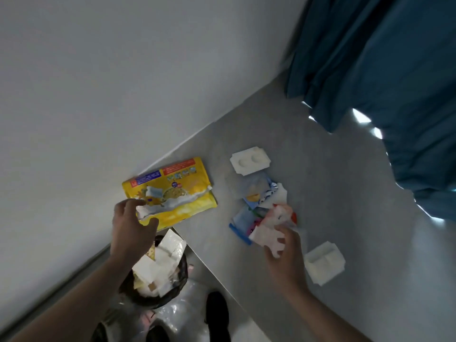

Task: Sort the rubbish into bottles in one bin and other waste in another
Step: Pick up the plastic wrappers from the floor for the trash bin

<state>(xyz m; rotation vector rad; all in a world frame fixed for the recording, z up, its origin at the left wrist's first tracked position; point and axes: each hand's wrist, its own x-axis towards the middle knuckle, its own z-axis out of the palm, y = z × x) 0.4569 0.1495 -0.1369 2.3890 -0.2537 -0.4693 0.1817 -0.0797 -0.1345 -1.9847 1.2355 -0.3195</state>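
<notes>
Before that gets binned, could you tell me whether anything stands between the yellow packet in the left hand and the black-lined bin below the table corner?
Nothing visible does. The left hand grips the yellow packet at the table edge, directly above the black-lined bin. White waste already piles above its rim.

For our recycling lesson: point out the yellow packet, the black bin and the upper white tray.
yellow packet [182,180], head view, printed face.
black bin [158,301], head view, near rim.
upper white tray [249,161], head view, centre.
</notes>
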